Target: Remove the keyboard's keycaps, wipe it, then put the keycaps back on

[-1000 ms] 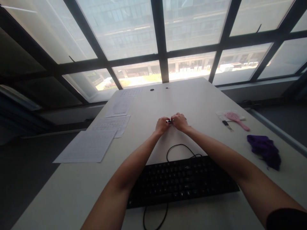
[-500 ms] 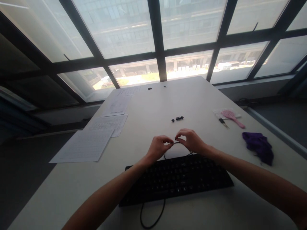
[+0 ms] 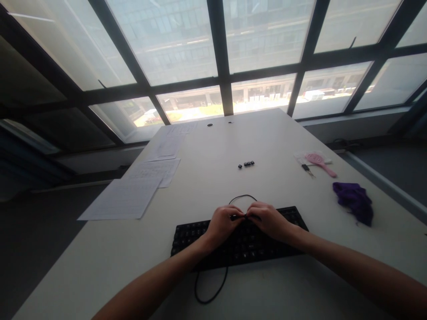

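Note:
A black keyboard [image 3: 190, 235] lies on the white table [image 3: 100, 266], its cable [image 3: 213, 291] looping out in front and behind. My left hand [image 3: 222, 224] and my right hand [image 3: 270, 220] hover over the keyboard's upper rows, fingertips meeting in a pinch. Both hands are closed on a small dark thing between them, too small to name. Several loose black keycaps [image 3: 247, 164] lie in a short row on the table beyond the keyboard, apart from both hands.
Printed paper sheets [image 3: 123, 200] lie along the table's left side. At the right are a pink hand mirror [image 3: 318, 162], a small dark tool [image 3: 306, 169] and a crumpled purple cloth [image 3: 353, 202]. Large windows stand behind the table's far edge.
Both hands have drawn back from the far middle of the table to the keyboard. The small black keycaps stay where the hands were a second ago.

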A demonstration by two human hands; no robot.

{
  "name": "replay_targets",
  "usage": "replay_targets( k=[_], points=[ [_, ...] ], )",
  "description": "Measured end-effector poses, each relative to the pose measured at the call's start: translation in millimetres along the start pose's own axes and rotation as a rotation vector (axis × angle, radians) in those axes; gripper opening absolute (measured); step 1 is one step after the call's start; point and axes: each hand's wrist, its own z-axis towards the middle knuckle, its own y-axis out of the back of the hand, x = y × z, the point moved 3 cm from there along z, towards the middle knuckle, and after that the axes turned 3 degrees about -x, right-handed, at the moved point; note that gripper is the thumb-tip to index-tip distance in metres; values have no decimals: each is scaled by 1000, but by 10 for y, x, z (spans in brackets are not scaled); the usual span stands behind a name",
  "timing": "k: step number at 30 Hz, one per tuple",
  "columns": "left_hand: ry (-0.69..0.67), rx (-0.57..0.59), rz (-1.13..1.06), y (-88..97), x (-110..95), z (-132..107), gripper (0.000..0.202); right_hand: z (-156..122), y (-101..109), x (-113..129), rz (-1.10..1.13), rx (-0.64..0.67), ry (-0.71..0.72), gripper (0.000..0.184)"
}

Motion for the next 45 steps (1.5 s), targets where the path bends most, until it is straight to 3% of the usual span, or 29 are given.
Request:
replay_targets(
  k=[11, 17, 20, 23, 25, 29, 33, 36, 39, 43, 45],
  points=[
    [-187, 117, 336, 25, -141, -168, 23, -22, 102, 186, -216, 122, 99, 17],
    [-173, 158, 321, 30, -113, -102, 23, -39, 131, 149, -165, 163, 92, 17],
    [-129, 123, 225, 102, 23, 235, 19, 164, 209, -30, -96, 121, 62, 15],
    [-5, -81, 209, 185, 242, 813, 10, 616, 360, -389, -173, -57, -54, 14],
    [59, -183, 228, 175, 381, 1211, 17, 976, 445, -666, -336, -141, -154, 16],
    [110, -242, 258, 24, 565, 1770, 27, 1536, 455, -1074, -489, -120, -218, 17],
    [171, -251, 281, -78, 662, 1985, 15, 1719, 355, -1233, -515, -65, -220, 16],
    [203, -238, 269, -66, 660, 2008, 12, 1721, 318, -1206, -516, -53, -209, 22],
    [207, -207, 222, -22, 557, 1885, 10, 1641, 353, -1062, -492, -75, -184, 22],
    [154, -143, 124, 20, 276, 1397, 14, 1247, 475, -748, -396, -147, -143, 13],
    [93, -85, 27, 11, 111, 1055, 13, 907, 537, -578, -202, -228, -114, 9]
  ],
)
